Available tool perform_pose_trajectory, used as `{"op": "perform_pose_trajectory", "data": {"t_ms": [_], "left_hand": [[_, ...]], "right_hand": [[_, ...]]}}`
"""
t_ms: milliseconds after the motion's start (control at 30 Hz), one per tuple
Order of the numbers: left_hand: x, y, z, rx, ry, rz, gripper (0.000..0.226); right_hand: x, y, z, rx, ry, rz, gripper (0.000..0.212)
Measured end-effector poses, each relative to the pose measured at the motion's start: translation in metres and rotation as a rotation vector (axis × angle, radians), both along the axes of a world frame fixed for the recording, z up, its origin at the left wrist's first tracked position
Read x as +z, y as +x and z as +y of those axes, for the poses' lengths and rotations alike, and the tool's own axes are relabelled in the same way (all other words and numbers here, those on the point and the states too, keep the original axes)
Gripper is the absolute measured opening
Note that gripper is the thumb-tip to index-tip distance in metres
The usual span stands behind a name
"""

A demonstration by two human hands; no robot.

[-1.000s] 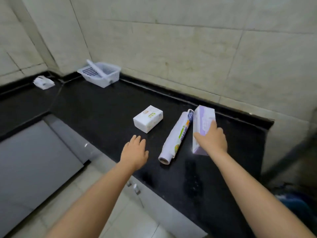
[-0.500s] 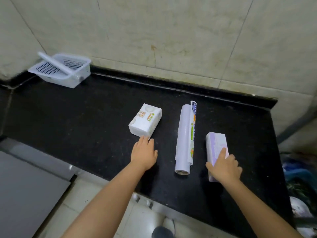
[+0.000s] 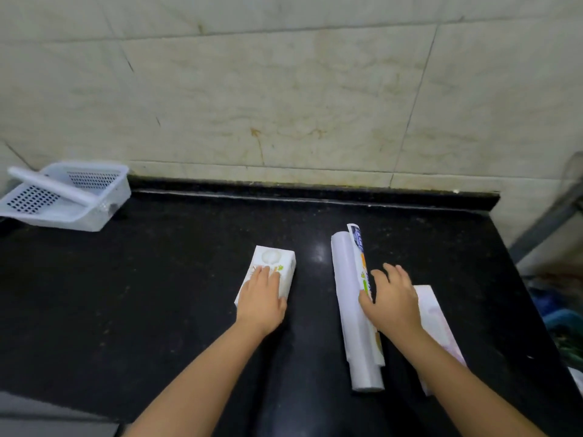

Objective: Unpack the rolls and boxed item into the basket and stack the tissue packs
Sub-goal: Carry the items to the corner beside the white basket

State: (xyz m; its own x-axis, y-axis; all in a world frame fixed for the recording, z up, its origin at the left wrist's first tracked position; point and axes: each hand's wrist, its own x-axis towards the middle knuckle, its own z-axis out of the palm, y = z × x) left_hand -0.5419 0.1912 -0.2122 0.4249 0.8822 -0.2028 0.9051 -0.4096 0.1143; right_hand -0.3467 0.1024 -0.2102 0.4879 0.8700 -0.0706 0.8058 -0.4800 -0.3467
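Observation:
A white tissue pack (image 3: 277,261) with green and orange print lies on the black counter (image 3: 151,294). My left hand (image 3: 262,299) rests on its near half with the fingers laid flat over the top. A long white roll (image 3: 345,279) with a printed label lies lengthwise to the right. My right hand (image 3: 392,299) hovers open at the roll's right side, thumb touching it and fingers spread. A pale purple tissue pack (image 3: 433,316) lies just right of that hand, partly hidden by my wrist. The white perforated basket (image 3: 104,212) stands at the far left against the wall.
A long white bar lies across the basket. The tiled wall (image 3: 284,105) runs close behind the counter. The counter ends at the right, where blue and dark items (image 3: 561,313) lie on the floor below. Its front edge is near my elbows.
My left hand moved forward onto the white tissue pack. My right hand let go of the purple pack and shifted left to the roll. The view swung right and closer.

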Motion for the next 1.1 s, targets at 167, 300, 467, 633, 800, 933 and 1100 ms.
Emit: {"op": "perform_pose_trajectory", "data": {"t_ms": [167,300,467,633,800,933,1100], "left_hand": [[-0.006,-0.022,0.029,-0.094,0.022,-0.048,0.05],[-0.011,-0.034,0.051,-0.222,0.033,-0.028,0.047],[-0.017,-0.04,0.062,-0.259,0.007,-0.11,0.061],[-0.026,-0.023,0.052,0.013,-0.3,-0.024,0.109],[-0.031,-0.018,0.055,0.146,-0.365,-0.016,0.108],[-0.033,-0.034,0.056,0.104,-0.325,-0.004,0.103],[-0.035,-0.037,0.054,0.11,-0.271,-0.043,0.098]], "right_hand": [[-0.007,-0.029,0.021,-0.009,0.106,0.045,0.033],[-0.009,-0.059,0.039,-0.117,0.129,0.065,0.027],[-0.009,-0.073,0.037,-0.228,-0.018,-0.018,0.036],[-0.015,-0.084,0.038,-0.226,-0.109,-0.076,0.037],[-0.033,-0.097,0.06,0.019,-0.21,-0.095,0.053],[-0.056,-0.109,0.064,0.128,-0.3,-0.073,0.056],[-0.074,-0.114,0.059,0.153,-0.274,0.008,0.056]]}}
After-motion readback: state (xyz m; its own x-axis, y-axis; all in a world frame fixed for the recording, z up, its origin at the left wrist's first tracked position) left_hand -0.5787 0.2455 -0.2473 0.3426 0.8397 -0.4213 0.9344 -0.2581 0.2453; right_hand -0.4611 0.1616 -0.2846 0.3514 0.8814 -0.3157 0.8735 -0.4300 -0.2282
